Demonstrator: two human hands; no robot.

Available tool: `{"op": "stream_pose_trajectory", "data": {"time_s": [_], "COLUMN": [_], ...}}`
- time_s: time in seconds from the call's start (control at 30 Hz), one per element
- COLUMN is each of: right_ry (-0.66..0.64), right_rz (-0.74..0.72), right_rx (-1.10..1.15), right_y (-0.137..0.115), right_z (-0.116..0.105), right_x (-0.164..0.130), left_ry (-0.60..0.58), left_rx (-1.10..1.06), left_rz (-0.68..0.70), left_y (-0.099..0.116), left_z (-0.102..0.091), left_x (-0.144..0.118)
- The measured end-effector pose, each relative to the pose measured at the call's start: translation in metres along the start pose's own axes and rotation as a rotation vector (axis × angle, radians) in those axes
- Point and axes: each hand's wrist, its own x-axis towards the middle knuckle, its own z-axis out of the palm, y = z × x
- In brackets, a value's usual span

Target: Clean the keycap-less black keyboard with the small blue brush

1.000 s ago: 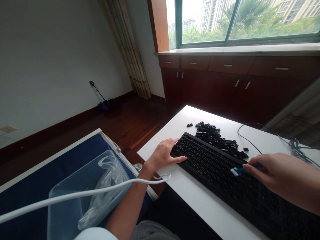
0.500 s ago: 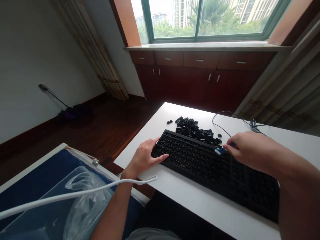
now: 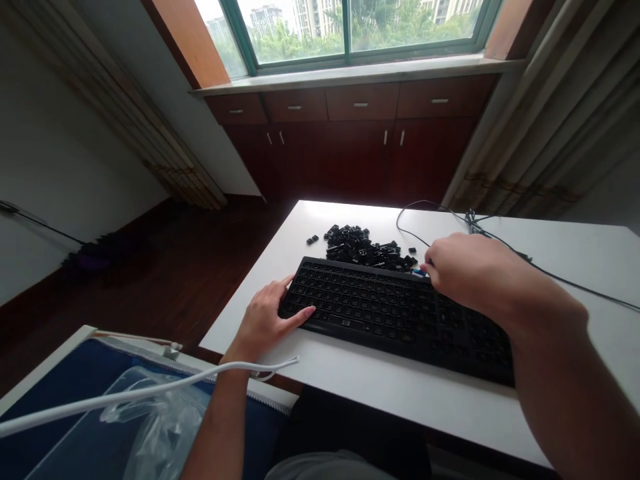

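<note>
A black keyboard (image 3: 360,307) with its keycaps off lies on the white table (image 3: 350,370). My left hand (image 3: 265,317) grips its left end, thumb on the front edge and fingers at the back. In my right hand (image 3: 463,277) is a small blue brush (image 3: 419,273) with a white end, mostly hidden by the fingers. The brush is at the keyboard's back edge, right of the middle; whether it touches the keyboard I cannot tell. Just behind the keyboard lies a heap of loose black keycaps (image 3: 357,247).
A thin black cable (image 3: 473,223) runs over the table's back right part. At lower left, a white rod or cable (image 3: 150,393) crosses in front of a blue fabric surface (image 3: 65,400) with clear plastic (image 3: 165,427) on it. Dark red cabinets (image 3: 340,157) stand beyond the table.
My view has turned to the right. The right hand with the brush has shifted to the keyboard's back edge, and its wrist is more bent. My left hand keeps its grip.
</note>
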Motion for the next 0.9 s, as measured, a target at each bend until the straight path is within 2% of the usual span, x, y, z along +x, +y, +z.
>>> {"op": "stream_pose_trajectory", "data": {"time_s": [0.07,0.17,0.23,0.3,0.43,0.53,0.63,0.7,0.9], "right_ry": [-0.003,-0.11,-0.161,-0.141,0.008,0.021,-0.077,-0.12,0.006], "right_rz": [-0.066,-0.23,-0.264,-0.183,0.031,-0.028,-0.168,-0.209,0.007], "right_rx": [0.031,0.116,0.115,0.072,0.006,-0.015,0.028,0.059,-0.007], "right_y": [0.005,0.006,0.003,0.001,0.008,0.018,0.019,0.012,-0.001], "right_z": [-0.001,0.001,0.003,0.005,0.005,0.003,0.003,0.003,0.001], "right_x": [-0.001,0.0,0.002,0.007,0.012,0.01,0.006,0.005,0.007], "left_ry": [-0.004,-0.007,-0.003,0.003,0.0,0.0,0.001,-0.005,-0.004], "left_rx": [-0.004,0.005,0.02,0.031,0.035,0.043,0.055,0.056,0.066], "left_rz": [-0.004,-0.012,-0.013,-0.013,-0.016,-0.014,-0.009,-0.01,-0.011], "left_y": [0.0,0.0,0.0,0.001,0.001,-0.001,-0.004,-0.005,-0.006], "left_z": [0.0,0.0,0.0,0.0,-0.001,-0.001,0.0,0.001,0.002], "left_x": [0.0,0.0,0.0,0.0,0.001,0.001,0.001,0.001,0.001]}}
